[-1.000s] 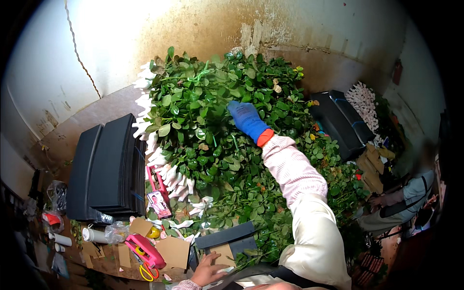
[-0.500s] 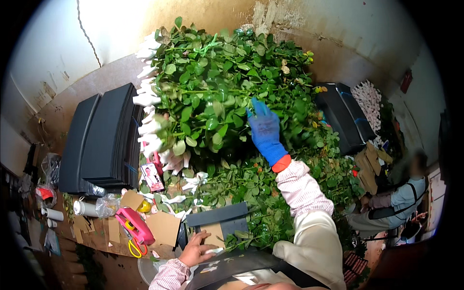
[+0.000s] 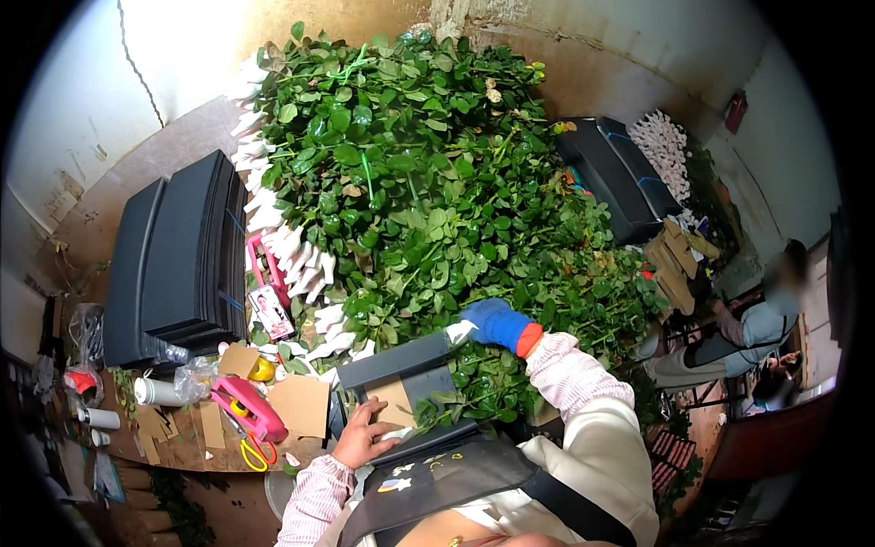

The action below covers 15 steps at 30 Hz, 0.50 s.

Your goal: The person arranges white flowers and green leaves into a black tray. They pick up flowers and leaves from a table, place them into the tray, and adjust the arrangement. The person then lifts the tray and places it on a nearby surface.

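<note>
My right hand (image 3: 501, 325), in a blue glove, is closed at the near edge of the leafy pile. A white-sleeved rose tip (image 3: 459, 331) shows at its fingertips, beside a dark board (image 3: 396, 359); the stem cannot be made out among the leaves. My left hand (image 3: 363, 434) is bare, fingers spread on a brown cardboard piece (image 3: 392, 397) by that board. Green rose stems (image 3: 410, 182) lie heaped across the table, their white-sleeved heads (image 3: 264, 210) lined up on the left side.
Stacks of dark boards stand at left (image 3: 187, 255) and far right (image 3: 615, 178). A pink tape dispenser (image 3: 248, 410), yellow-and-red scissors (image 3: 258, 451), a white cup (image 3: 157, 392) and cardboard pieces (image 3: 299, 408) lie front left. Another person (image 3: 756, 337) sits at the right.
My right hand has come from the middle of the pile to its near edge, and its stretched fingers have closed. The left hand stays on the cardboard. The whole view has shifted slightly.
</note>
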Available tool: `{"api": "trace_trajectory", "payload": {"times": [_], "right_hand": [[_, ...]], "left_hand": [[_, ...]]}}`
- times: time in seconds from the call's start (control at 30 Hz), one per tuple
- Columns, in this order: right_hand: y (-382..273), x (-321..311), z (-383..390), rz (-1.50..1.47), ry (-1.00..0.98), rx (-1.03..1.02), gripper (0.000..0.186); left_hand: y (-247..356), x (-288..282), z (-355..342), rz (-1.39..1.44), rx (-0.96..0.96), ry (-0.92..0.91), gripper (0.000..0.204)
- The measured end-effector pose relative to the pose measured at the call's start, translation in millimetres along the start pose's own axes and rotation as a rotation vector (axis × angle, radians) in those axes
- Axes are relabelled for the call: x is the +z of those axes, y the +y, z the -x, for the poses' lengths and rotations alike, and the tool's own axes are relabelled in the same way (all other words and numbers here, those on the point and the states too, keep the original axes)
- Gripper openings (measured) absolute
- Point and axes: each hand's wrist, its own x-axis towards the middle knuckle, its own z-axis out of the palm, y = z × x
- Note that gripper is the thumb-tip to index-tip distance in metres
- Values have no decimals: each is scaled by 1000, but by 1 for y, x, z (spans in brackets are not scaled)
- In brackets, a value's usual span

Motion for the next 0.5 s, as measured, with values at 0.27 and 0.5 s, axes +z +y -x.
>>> {"api": "trace_trajectory", "payload": {"times": [0.27,0.5], "right_hand": [[10,-89,-53,268,1048,-14,30],[-6,-114,-69,345,386,237,22]], "left_hand": [[0,-1,2,-28,24,4,31],[2,-3,4,-28,14,-7,34]]}}
